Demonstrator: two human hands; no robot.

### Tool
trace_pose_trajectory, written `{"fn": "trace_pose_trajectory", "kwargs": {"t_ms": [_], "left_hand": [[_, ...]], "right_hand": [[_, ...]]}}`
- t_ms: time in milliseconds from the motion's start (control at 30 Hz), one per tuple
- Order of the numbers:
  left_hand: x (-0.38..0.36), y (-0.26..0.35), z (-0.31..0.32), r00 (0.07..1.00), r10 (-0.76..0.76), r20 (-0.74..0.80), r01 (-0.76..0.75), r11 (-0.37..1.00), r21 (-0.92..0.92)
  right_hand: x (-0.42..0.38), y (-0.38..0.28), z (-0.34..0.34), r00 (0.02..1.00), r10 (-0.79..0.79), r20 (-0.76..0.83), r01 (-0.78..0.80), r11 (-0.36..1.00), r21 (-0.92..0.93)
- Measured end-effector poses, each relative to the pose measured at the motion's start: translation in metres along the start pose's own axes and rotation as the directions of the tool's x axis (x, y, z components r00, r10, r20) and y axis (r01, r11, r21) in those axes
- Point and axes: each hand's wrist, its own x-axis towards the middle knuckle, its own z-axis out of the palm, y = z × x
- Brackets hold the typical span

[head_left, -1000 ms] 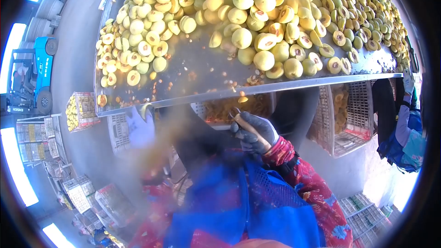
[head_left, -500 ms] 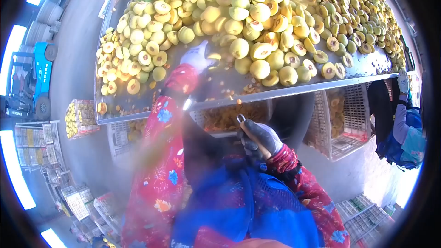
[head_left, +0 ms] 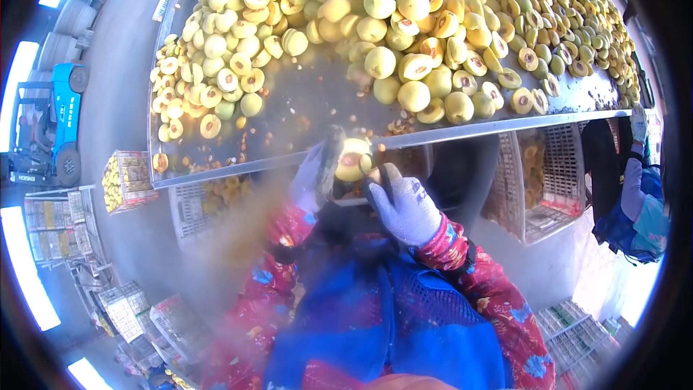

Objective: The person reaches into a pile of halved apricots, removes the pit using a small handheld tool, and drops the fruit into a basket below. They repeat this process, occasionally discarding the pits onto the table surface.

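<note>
Two gloved hands, left hand point(head_left: 315, 171) clasping a halved peach point(head_left: 351, 159), right hand point(head_left: 406, 206) closed around a tool; no legible writing.

halved yellow peach point(head_left: 351, 159), pit showing, held at table edge

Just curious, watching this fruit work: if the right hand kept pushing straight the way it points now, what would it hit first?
The right hand points up and left at the halved peach held by the left hand; it would likely meet that first, with the metal table edge just beyond. Depth is uncertain.
</note>
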Motion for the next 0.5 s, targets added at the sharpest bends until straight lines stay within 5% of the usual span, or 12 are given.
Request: {"fn": "trace_pose_trajectory", "kwargs": {"t_ms": [33, 67, 100, 200, 233, 300, 400, 500], "left_hand": [[-0.004, 0.000, 0.009, 1.000, 0.021, -0.016, -0.022, 0.999, -0.038], [0.001, -0.017, -0.001, 0.945, 0.328, -0.015, -0.302, 0.887, 0.350], [0.013, -0.047, -0.019, 0.807, 0.581, 0.106, -0.491, 0.560, 0.667], [0.007, -0.044, 0.002, 0.743, 0.667, 0.052, -0.499, 0.501, 0.707], [0.000, -0.034, 0.009, 0.841, 0.540, -0.022, -0.453, 0.726, 0.517], [0.003, -0.039, 0.013, 0.915, 0.391, -0.097, -0.363, 0.906, 0.218], [0.016, -0.060, 0.012, 0.873, 0.448, -0.194, -0.416, 0.891, 0.184], [0.018, -0.062, 0.015, 0.781, 0.604, -0.158, -0.427, 0.701, 0.570]], "right_hand": [[-0.001, -0.001, 0.001, 1.000, 0.000, -0.005, 0.000, 1.000, -0.004], [-0.002, -0.001, 0.002, 1.000, 0.000, -0.010, 0.000, 1.000, -0.007], [-0.003, -0.002, 0.003, 1.000, -0.001, -0.016, 0.001, 1.000, -0.009], [-0.006, -0.008, 0.006, 0.987, -0.106, -0.118, 0.100, 0.993, -0.061], [-0.006, -0.008, 0.008, 0.989, -0.097, -0.109, 0.092, 0.995, -0.047], [-0.006, -0.003, 0.014, 0.993, -0.079, -0.088, 0.078, 0.997, -0.019], [-0.002, 0.018, 0.022, 0.984, -0.154, -0.085, 0.167, 0.970, 0.176], [0.004, -0.003, 0.002, 0.915, 0.219, 0.338, -0.394, 0.659, 0.640]]}}
